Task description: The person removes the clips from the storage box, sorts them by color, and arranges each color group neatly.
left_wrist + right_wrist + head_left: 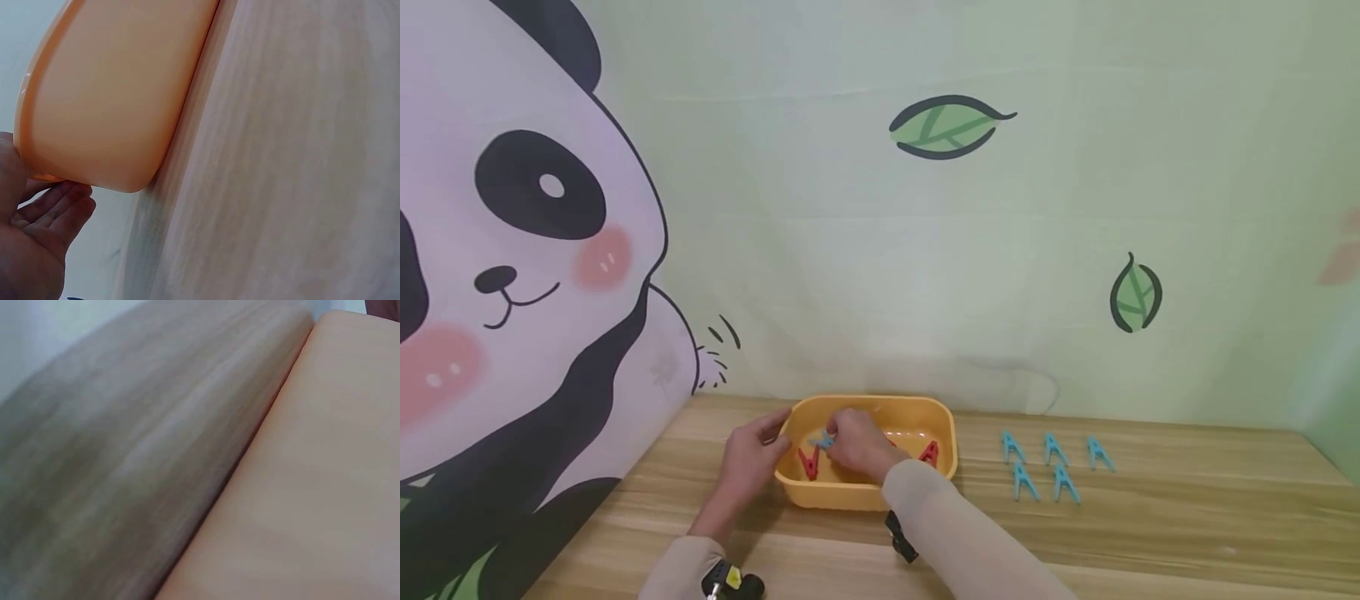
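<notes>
A yellow plastic basin (867,497) stands on the wooden table against the wall. My left hand (751,457) grips its left end, thumb over the rim and fingers along the outside; the left wrist view shows the fingers (65,209) bent under the rim. Inside the basin, my right hand (856,440) has its fingertips pinched at a blue clothespin (823,440), which they partly cover. Red clothespins lie in the basin too: one (808,463) near the left end, another (929,453) at the right. The right wrist view shows mostly the basin's outer wall (325,475).
To the right of the basin, several blue clothespins (1055,450) lie in two rows on the table (1187,533). Close behind rises a pale green wall (820,250) printed with a panda and leaves. The basin's front wall stands under my right forearm (955,525).
</notes>
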The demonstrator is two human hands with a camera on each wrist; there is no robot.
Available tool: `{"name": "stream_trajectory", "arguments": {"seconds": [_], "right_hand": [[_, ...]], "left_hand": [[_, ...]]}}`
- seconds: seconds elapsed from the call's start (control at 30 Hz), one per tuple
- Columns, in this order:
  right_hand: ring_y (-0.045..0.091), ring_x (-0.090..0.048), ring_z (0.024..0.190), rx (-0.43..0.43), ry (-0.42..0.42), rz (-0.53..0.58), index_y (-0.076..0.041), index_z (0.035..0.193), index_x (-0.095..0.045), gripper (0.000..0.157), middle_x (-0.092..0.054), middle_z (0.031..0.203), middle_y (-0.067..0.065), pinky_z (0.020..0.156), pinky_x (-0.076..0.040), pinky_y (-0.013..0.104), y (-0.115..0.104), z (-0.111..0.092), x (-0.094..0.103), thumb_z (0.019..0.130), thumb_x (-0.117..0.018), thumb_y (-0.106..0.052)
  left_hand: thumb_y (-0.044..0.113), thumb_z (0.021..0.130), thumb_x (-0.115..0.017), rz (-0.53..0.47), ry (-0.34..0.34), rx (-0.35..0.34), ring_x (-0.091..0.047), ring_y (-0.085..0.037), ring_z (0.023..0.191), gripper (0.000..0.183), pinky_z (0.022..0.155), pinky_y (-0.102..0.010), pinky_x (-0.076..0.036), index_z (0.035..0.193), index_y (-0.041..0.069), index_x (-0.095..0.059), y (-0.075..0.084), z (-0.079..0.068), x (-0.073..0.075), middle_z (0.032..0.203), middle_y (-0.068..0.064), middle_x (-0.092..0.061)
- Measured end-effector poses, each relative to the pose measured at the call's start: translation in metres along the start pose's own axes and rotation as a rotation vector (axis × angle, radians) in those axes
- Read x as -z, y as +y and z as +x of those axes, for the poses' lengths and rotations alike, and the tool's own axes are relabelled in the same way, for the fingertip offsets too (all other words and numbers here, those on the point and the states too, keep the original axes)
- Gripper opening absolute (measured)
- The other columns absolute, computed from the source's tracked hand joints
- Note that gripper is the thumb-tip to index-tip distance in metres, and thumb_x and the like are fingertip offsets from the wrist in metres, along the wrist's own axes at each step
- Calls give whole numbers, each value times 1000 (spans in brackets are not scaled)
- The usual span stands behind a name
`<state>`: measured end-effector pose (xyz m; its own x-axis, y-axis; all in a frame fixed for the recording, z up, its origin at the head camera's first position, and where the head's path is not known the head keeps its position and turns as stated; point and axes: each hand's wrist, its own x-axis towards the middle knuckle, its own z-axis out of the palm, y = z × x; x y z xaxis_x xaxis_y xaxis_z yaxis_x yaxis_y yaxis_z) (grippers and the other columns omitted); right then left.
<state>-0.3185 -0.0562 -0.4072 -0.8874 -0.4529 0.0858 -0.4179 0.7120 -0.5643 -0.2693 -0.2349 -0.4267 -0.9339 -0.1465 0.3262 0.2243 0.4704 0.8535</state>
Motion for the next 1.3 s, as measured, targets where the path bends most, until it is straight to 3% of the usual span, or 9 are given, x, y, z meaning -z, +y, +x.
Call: {"name": "stream_trajectory", "arguments": {"seconds": [0.27,0.67,0.9,1.17,1.3], "right_hand": [[22,-63,90,11,17,-1,3,109,-76,19,-74,106,11,88,-61,35,1,-2,2,90,-73,3],[24,-68,92,68,46,176,5,106,-75,15,-74,100,13,85,-63,38,10,-13,16,91,-73,5],[22,-69,88,154,69,209,5,101,-76,12,-74,93,10,82,-62,32,3,-27,30,90,-76,5],[19,-67,93,175,58,252,1,109,-76,14,-72,98,4,89,-61,37,1,-50,47,96,-75,-2],[20,-69,92,224,81,245,1,110,-76,15,-73,98,5,86,-61,33,1,-61,55,96,-75,-2]], "left_hand": [[-8,92,-62,0,4,-3,-69,-45,118,45,96,-46,-59,136,-12,-64,-1,0,0,125,-32,-69],[-9,92,-62,-4,3,4,-68,-45,119,44,96,-44,-60,136,-13,-64,0,-2,0,127,-32,-69],[-9,93,-62,-9,0,8,-68,-46,120,44,96,-44,-60,137,-13,-63,2,-2,0,128,-32,-68],[-9,93,-62,1,-5,1,-68,-45,120,44,97,-46,-59,137,-13,-63,0,-1,-1,130,-31,-68],[-9,92,-62,2,0,-3,-68,-45,120,44,96,-45,-60,136,-13,-64,0,-1,0,129,-31,-68]]}}
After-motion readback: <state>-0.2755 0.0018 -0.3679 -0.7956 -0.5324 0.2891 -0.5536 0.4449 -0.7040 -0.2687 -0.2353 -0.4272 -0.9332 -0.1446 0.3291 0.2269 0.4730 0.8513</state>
